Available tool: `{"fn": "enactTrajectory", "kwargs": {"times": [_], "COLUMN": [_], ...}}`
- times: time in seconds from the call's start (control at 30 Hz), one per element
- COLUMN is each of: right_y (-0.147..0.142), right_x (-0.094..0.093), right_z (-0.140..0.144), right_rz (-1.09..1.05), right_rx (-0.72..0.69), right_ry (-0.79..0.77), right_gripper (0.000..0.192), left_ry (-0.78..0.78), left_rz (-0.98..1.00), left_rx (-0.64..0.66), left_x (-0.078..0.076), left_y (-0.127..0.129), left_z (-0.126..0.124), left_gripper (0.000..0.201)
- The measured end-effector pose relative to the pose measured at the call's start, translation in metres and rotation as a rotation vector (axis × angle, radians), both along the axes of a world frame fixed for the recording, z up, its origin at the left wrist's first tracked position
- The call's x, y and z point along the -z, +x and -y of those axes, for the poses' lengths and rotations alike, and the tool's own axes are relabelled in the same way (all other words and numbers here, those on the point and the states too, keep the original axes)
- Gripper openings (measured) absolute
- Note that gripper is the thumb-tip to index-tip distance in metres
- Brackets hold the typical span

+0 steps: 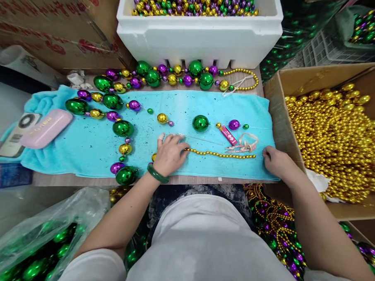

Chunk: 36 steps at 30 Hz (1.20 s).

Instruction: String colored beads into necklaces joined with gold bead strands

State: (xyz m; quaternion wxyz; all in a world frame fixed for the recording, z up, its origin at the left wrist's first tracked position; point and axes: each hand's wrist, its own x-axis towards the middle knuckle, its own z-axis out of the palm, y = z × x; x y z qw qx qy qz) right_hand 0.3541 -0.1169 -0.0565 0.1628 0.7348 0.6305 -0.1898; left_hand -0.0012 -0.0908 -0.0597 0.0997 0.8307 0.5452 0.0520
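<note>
My left hand, with a green bangle on its wrist, rests on a turquoise towel and pinches the left end of a strand of small gold beads. A thin needle lies just beyond its fingers. My right hand lies at the towel's right edge, just past the strand's right end, fingers curled; whether it grips the thread is not visible. Loose on the towel lie a large green ball, a purple bead, a gold bead, a pink tube and small snips.
A long garland of big green, gold and purple balls curves along the back and left. A white foam box of mixed beads stands behind. A cardboard box of gold beads sits right. A pink case lies left.
</note>
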Motion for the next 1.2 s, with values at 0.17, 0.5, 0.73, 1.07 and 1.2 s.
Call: {"fn": "enactTrajectory", "kwargs": {"times": [0.17,0.5,0.73,1.07,1.2], "right_y": [0.002,0.0,0.002,0.004,0.005], "right_x": [0.002,0.001,0.003,0.007,0.006], "right_z": [0.001,-0.001,0.0,0.001,0.002], "right_rz": [-0.018,-0.027,-0.046,-0.057,-0.063], "right_rx": [-0.014,0.001,-0.007,-0.02,-0.02], "right_ry": [0.006,-0.011,-0.003,0.017,0.021], "right_gripper": [0.022,0.021,0.021,0.021,0.022], "left_ry": [0.016,0.007,-0.02,-0.007,0.028], "left_rz": [-0.031,0.047,0.007,0.087,0.075], "left_rx": [-0.05,0.053,0.031,0.1,0.088], "left_x": [-0.003,0.001,-0.002,0.006,0.009], "left_y": [-0.011,0.012,0.004,0.026,0.032], "left_z": [-0.001,0.002,0.001,0.008,0.007], "left_gripper": [0.019,0.025,0.021,0.025,0.022]}}
